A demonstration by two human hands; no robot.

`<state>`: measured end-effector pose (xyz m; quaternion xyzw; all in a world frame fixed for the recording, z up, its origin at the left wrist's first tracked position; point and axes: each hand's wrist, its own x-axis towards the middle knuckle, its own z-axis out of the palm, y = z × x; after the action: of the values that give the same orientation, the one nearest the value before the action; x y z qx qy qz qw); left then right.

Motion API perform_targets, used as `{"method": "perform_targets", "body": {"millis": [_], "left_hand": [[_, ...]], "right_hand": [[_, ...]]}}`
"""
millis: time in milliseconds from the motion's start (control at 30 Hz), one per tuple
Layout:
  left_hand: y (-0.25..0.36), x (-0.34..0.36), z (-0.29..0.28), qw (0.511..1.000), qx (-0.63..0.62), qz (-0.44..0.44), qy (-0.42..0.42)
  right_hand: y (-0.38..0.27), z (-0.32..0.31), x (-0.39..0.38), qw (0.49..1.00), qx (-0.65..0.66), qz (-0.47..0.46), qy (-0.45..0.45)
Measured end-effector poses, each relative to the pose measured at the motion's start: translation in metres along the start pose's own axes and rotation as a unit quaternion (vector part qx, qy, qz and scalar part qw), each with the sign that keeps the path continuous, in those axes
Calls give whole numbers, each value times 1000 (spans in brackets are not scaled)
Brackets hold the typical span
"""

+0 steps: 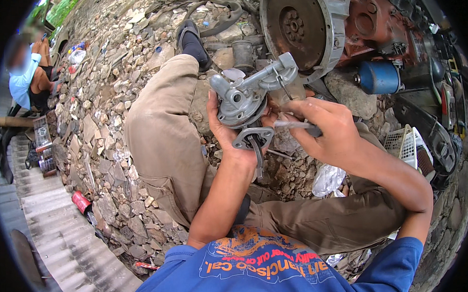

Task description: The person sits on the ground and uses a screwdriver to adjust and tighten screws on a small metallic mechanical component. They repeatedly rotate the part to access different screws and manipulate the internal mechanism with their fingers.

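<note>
My left hand (238,155) is wrapped round a grey metal fuel pump (241,101) and holds it up above my lap. The pump has a round ribbed body, a pipe stub and a long top arm reaching to the upper right. Below the body, a flat oval flange (253,138) with bolt holes faces me, and a curved lever (258,163) hangs from it. In the fingers of my right hand (330,129) is a slim grey rod-like tool (291,124) with a dark end. Its tip points left, close beside the pump; whether it touches cannot be made out.
An engine with a large round flywheel housing (297,28) and a blue filter (378,77) stands at upper right. A white plastic basket (409,146) lies at right. Stones cover the ground; corrugated sheeting (60,221) runs along the left. Another person (24,77) sits at far left.
</note>
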<state>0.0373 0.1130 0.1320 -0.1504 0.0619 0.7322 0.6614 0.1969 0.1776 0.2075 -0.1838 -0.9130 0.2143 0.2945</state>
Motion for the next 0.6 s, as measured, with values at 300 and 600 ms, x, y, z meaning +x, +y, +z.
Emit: {"method": "perform_targets", "body": {"millis": [300, 600], "left_hand": [[-10, -3, -2, 999, 39, -3, 30], [-11, -2, 4, 991, 72, 61, 95]], "right_hand": [[6, 2, 15, 942, -299, -150, -34], [11, 8, 16, 934, -322, -151, -42]]}}
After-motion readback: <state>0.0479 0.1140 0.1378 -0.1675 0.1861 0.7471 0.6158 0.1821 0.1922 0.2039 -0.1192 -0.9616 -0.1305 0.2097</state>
